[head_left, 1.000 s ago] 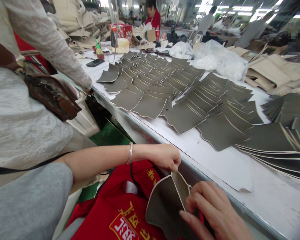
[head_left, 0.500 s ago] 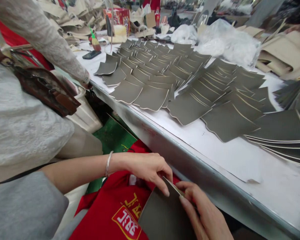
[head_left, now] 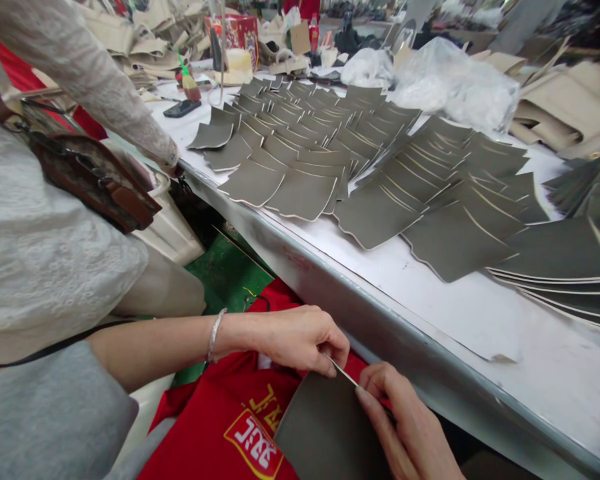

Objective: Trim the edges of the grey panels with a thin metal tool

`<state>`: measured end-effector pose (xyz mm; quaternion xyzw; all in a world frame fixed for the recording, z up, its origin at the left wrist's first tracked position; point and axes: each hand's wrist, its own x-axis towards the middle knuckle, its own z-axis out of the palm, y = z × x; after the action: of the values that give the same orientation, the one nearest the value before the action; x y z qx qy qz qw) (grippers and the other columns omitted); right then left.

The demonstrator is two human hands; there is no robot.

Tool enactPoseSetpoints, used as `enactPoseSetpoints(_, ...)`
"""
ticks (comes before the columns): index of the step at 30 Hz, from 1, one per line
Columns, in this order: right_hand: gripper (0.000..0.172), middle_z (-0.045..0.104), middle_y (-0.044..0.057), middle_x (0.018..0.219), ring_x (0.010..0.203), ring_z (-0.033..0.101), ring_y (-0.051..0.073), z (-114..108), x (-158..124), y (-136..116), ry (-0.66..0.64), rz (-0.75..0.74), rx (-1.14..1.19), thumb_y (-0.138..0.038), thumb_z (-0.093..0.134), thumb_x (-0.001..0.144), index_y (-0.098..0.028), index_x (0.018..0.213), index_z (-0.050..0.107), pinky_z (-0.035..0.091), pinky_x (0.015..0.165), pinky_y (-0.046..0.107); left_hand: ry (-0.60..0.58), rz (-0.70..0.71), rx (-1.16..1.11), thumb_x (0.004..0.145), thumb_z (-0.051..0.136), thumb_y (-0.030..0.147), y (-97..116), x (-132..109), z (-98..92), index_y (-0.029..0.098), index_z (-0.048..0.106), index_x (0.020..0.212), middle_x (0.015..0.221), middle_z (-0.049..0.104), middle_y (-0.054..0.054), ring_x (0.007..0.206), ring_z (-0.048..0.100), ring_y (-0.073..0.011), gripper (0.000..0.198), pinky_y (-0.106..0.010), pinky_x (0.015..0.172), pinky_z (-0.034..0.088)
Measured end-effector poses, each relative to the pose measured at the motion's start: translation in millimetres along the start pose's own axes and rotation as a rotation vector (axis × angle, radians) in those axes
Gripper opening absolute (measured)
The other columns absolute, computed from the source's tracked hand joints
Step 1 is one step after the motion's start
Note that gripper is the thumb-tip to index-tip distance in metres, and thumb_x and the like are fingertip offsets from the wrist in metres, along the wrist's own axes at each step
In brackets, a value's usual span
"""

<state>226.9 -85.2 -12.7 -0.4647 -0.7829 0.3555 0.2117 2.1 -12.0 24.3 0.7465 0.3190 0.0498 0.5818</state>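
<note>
A dark grey sheet (head_left: 333, 427) with a pale edge lies over the red cloth (head_left: 220, 427) at my lap. My left hand (head_left: 300, 337), with a bracelet at its wrist, pinches the top corner of this sheet between thumb and fingers. Farther right along the same edge, my right hand (head_left: 400, 420) grips the sheet, thumb on the near face and fingers behind. Overlapping rows of similar grey pieces (head_left: 305, 193) cover much of the white-topped table (head_left: 460, 333) beyond my hands.
At the left stands a person in a white lace top (head_left: 55, 233), a sleeved arm near the table edge. Farther back are a phone (head_left: 182, 109), a green-tipped bottle (head_left: 189, 83), clear plastic bags (head_left: 450, 83) and beige material (head_left: 575, 100). The metal table edge (head_left: 300, 260) runs diagonally past my hands.
The thumb of my left hand has moved up and closed onto the sheet's corner. The gap at the sheet's top edge has narrowed to a thin pale line.
</note>
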Motion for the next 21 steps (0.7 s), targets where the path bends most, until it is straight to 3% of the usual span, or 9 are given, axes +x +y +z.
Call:
enactPoseSetpoints(4, 0.022, 0.056, -0.002, 0.072, 0.062, 0.053, 0.012, -3, 1, -3, 0.077, -0.054, -0.071, -0.031, 0.041, 0.098, -0.025, 0.076, 0.044, 0.045, 0.057, 0.022, -0.016, -0.047, 0.005, 0.081, 0.066, 0.015, -1, 3, 2.4, 0.016, 0.064, 0.082, 0.059, 0.053, 0.007, 0.055, 0.051, -0.0063, 0.002, -0.016, 0.055, 0.035)
enactPoseSetpoints(10, 0.022, 0.057, -0.003, 0.072, 0.062, 0.054, 0.012, -2, -1, -5, 0.1, -0.087, -0.079, -0.03, 0.046, 0.096, -0.025, 0.074, 0.046, 0.046, 0.057, 0.022, 0.008, 0.055, 0.072, 0.08, 0.068, 0.015, -1, 10, 10.4, 0.014, 0.067, 0.082, 0.071, 0.059, 0.003, 0.069, 0.056, -0.0094, 0.002, -0.017, 0.063, 0.039)
enactPoseSetpoints(14, 0.008, 0.061, -0.004, 0.079, 0.068, 0.059, 0.012, -3, -4, -2, 0.142, -0.02, -0.042, -0.034, 0.051, 0.094, -0.026, 0.091, 0.051, 0.048, 0.062, 0.021, 0.023, 0.102, 0.143, 0.08, 0.066, 0.012, 2, 12, 12.7, 0.014, 0.065, 0.079, 0.071, 0.059, 0.003, 0.07, 0.056, -0.0102, 0.003, -0.018, 0.065, 0.039)
enactPoseSetpoints(17, 0.01, 0.064, -0.005, 0.085, 0.075, 0.061, 0.013, -6, -2, -5, 0.056, -0.013, -0.088, -0.035, 0.053, 0.094, -0.029, 0.101, 0.054, 0.048, 0.067, 0.022, 0.034, 0.122, 0.13, 0.079, 0.066, 0.01, 4, 13, 13.7, 0.014, 0.065, 0.078, 0.071, 0.059, 0.003, 0.069, 0.055, -0.0094, 0.004, -0.017, 0.064, 0.038)
enactPoseSetpoints(21, 0.018, 0.064, -0.005, 0.081, 0.074, 0.058, 0.013, -11, 0, -11, -0.049, 0.003, -0.121, -0.035, 0.047, 0.097, -0.027, 0.084, 0.057, 0.043, 0.069, 0.027, 0.031, 0.085, 0.053, 0.078, 0.067, 0.011, 1, 13, 15.1, 0.014, 0.065, 0.078, 0.067, 0.056, 0.004, 0.063, 0.052, -0.0081, 0.003, -0.017, 0.058, 0.037)
